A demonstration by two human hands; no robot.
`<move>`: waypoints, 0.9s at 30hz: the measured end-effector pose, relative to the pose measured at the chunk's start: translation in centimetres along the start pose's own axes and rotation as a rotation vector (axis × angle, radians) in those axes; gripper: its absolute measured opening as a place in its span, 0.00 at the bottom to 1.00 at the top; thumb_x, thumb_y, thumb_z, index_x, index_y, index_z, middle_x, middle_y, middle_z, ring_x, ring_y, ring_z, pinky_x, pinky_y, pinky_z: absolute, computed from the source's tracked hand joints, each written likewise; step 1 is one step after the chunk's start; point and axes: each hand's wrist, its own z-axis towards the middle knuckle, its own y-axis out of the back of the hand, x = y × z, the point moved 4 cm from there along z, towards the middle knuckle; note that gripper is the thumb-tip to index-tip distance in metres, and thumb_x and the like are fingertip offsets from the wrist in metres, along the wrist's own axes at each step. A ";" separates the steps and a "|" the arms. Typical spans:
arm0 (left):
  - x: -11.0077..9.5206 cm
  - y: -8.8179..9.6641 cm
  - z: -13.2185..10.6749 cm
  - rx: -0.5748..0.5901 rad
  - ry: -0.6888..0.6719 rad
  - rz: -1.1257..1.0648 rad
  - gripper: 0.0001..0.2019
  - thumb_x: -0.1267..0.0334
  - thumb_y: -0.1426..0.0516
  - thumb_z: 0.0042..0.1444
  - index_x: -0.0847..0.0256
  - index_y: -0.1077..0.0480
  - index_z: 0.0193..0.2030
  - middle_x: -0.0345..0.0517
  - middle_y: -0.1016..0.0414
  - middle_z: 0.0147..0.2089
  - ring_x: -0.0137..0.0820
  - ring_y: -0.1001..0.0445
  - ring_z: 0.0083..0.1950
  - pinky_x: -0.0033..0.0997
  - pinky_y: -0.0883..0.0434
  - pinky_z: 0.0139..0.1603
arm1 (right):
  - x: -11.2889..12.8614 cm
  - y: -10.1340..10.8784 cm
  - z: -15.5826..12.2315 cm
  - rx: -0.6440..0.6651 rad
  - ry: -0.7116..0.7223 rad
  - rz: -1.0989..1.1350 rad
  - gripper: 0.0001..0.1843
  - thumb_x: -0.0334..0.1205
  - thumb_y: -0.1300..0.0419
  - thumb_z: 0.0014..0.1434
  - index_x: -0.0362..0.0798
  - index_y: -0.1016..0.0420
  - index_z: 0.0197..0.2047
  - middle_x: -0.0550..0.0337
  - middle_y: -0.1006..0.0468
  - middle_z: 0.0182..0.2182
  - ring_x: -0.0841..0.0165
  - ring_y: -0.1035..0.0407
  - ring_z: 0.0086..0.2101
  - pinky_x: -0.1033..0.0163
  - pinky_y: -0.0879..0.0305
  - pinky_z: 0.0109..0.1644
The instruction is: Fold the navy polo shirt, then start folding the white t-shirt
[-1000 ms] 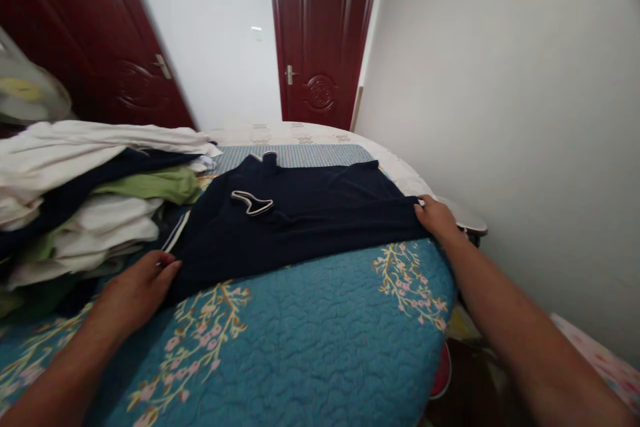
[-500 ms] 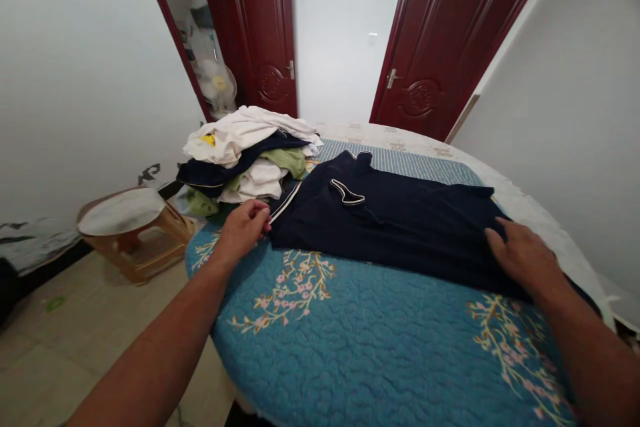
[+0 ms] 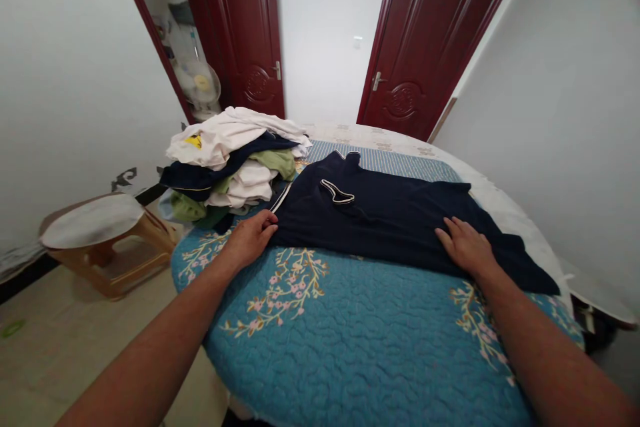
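A navy shirt (image 3: 385, 220) with white-striped trim lies spread on the blue embroidered cover, its collar toward the left half and its lower end to the right. My left hand (image 3: 253, 237) pinches the shirt at its left end, beside the white-striped sleeve edge, thumb and fingers closed. My right hand (image 3: 467, 247) rests on the front part of the shirt's right half, palm down with fingers spread. Just beyond my left hand stands a heap of clothes (image 3: 240, 140) in white, navy and green.
The table cover (image 3: 360, 340) is quilted, with flower sprays. A stool (image 3: 95, 233) with a pale top stands on the floor at the left. Behind the table are two dark red doors (image 3: 420, 27) and a fan (image 3: 200, 83). Another seat-like edge (image 3: 607, 303) shows at the right.
My right hand has moved left along the shirt, from near its lower end toward the middle. My left hand stays at the sleeve. The view has shifted slightly right.
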 end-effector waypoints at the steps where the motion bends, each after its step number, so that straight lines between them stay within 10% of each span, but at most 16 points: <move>1: 0.0 0.0 0.2 0.019 -0.006 0.007 0.13 0.51 0.46 0.66 0.53 0.26 0.49 0.40 0.19 0.37 0.36 0.22 0.39 0.33 0.32 0.41 | 0.2 0.2 -0.1 -0.002 -0.008 0.009 0.38 0.62 0.58 0.74 0.47 0.35 0.74 0.41 0.38 0.73 0.44 0.43 0.71 0.28 0.42 0.69; 12: -1.5 0.8 1.7 0.017 0.046 0.385 0.15 0.53 0.47 0.68 0.52 0.26 0.55 0.47 0.15 0.46 0.43 0.18 0.48 0.35 0.29 0.46 | -1.4 1.4 -1.1 -0.075 -0.250 0.042 0.31 0.53 0.56 0.74 0.50 0.29 0.71 0.39 0.33 0.70 0.41 0.40 0.68 0.20 0.49 0.67; 17: -5.0 0.8 5.8 -0.010 -0.012 0.285 0.15 0.53 0.44 0.67 0.54 0.25 0.55 0.48 0.15 0.46 0.42 0.19 0.47 0.36 0.29 0.47 | -0.5 2.8 -1.2 -0.250 -0.132 0.049 0.27 0.47 0.50 0.70 0.43 0.24 0.63 0.39 0.22 0.59 0.46 0.30 0.60 0.32 0.42 0.69; 27: -6.0 -4.7 9.8 0.018 0.010 0.384 0.21 0.52 0.40 0.65 0.58 0.26 0.62 0.60 0.21 0.60 0.48 0.22 0.61 0.41 0.28 0.58 | 14.3 6.4 1.5 -0.212 0.380 0.429 0.26 0.49 0.43 0.69 0.50 0.26 0.67 0.47 0.20 0.58 0.52 0.28 0.59 0.44 0.34 0.68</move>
